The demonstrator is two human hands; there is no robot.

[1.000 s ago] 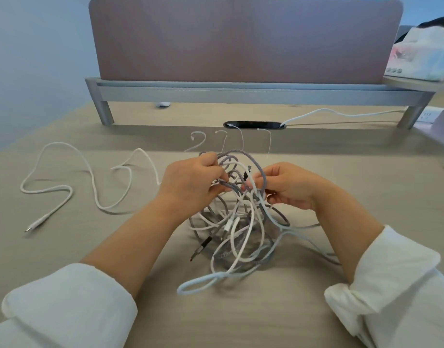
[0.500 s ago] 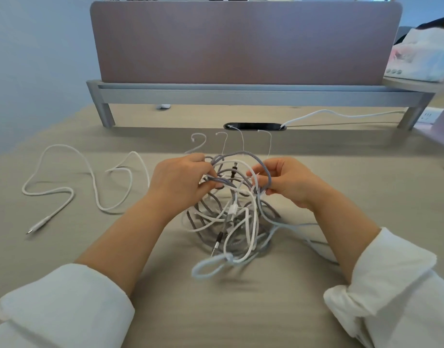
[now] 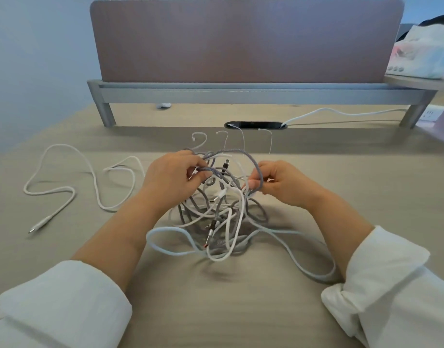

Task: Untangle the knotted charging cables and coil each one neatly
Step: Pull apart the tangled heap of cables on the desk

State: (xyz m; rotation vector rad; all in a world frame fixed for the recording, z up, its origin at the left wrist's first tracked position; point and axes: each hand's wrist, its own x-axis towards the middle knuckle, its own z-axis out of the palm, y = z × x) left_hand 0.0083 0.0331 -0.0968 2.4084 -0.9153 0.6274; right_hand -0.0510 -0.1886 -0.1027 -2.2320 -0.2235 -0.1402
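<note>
Two hands hold the top of a tangle of cables (image 3: pixel 221 217) that sits on the table (image 3: pixel 215 310), near its middle and just in front of the person. The left hand (image 3: pixel 170 179) has its fingers curled round grey strands at the tangle's upper left and grips them. The right hand (image 3: pixel 283 184) pinches a grey braided cable (image 3: pixel 259 172) between thumb and fingers, where it arches over the heap and drops at the upper right. Whether both hands hold the same cable cannot be told.

The upper part of the tangle is lifted, and its lower loops rest on the table. White, grey and pale blue strands cross one another in it. A metal plug (image 3: pixel 210 229) hangs in the middle, pointing down. One pale blue cable (image 3: pixel 303 247) sweeps out to the right and passes under the right forearm.

Well apart to the left, a single white cable (image 3: pixel 65 192) lies loose in open curves on the table, its plug end nearest the person. At the far side a dark slot (image 3: pixel 253 125) is set in the table. A white lead (image 3: pixel 328 111) runs from it to the right, beneath a grey rail carrying a mauve divider panel (image 3: pixel 241 41).
</note>
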